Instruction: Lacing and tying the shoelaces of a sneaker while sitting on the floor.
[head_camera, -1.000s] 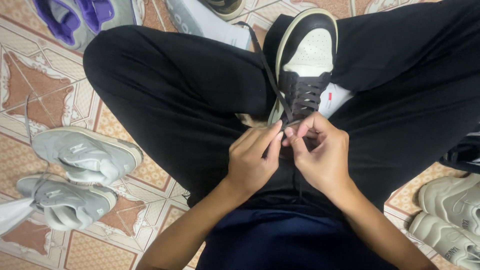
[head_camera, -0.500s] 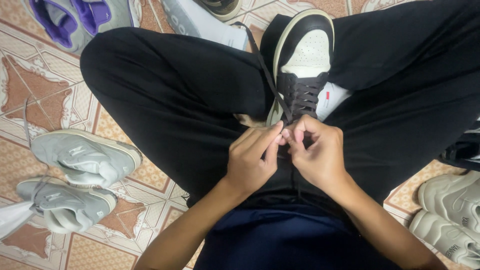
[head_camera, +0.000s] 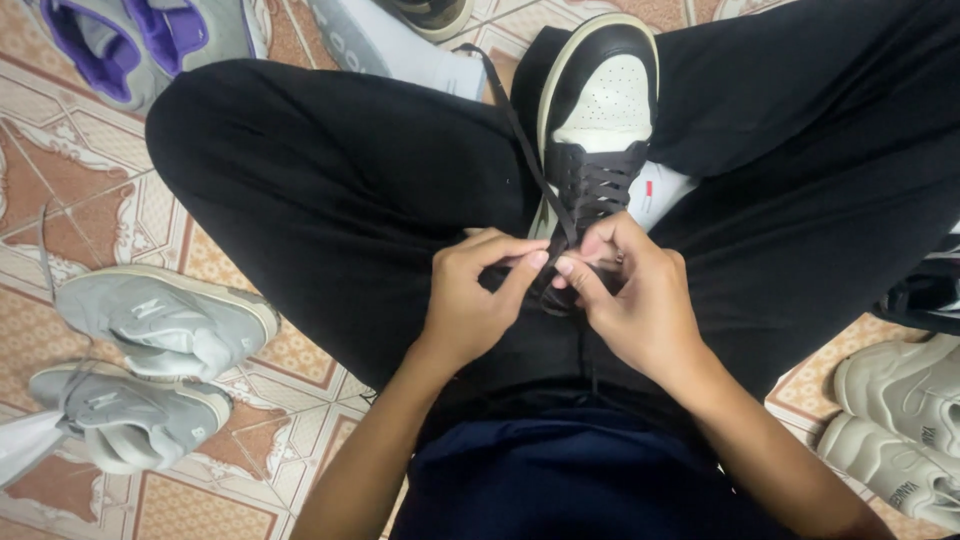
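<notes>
A black and cream sneaker (head_camera: 600, 100) lies in my lap between my crossed legs in black trousers (head_camera: 330, 190), toe pointing away. Its black lace (head_camera: 520, 130) runs from the top eyelets up past the toe. My left hand (head_camera: 470, 300) and my right hand (head_camera: 630, 290) meet at the sneaker's collar. Both pinch the lace with thumb and forefinger, fingertips almost touching. The heel of the sneaker is hidden under my hands.
Two grey sneakers (head_camera: 160, 320) (head_camera: 120, 410) lie on the patterned tile floor (head_camera: 90, 180) at my left. A grey and purple shoe (head_camera: 130, 35) is at the top left. White chunky sneakers (head_camera: 900, 420) sit at the right edge.
My left hand has shifted a little left and turned, with its fingers curling over the lace. The right hand stays at the collar.
</notes>
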